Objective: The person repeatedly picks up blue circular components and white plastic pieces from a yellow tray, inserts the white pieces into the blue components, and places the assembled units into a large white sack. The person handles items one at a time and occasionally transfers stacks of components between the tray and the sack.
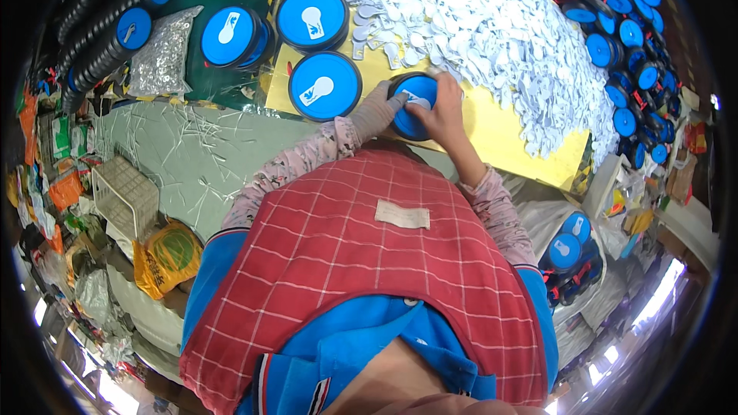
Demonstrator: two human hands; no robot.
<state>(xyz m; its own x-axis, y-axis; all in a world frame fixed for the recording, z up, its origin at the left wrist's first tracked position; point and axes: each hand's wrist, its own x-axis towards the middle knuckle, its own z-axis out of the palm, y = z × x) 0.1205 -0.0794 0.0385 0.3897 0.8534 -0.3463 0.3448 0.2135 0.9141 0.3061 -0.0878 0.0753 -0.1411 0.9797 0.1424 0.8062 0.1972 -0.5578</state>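
Note:
My left hand (378, 110), in a grey glove, grips the side of a round blue-topped disc (413, 111) on the yellow sheet (507, 142). My bare right hand (437, 111) presses a small white sticker onto the disc's blue top. Just past the disc lies a large heap of white stickers (492, 23). Three finished blue discs with white stickers (324, 86) lie to the left of my hands.
Stacks of blue-topped black discs (626, 38) line the far right and the far left (115, 31). A clear bag of small metal parts (160, 54) lies at left. A white basket (125, 194) and a bin of discs (569, 250) stand beside me.

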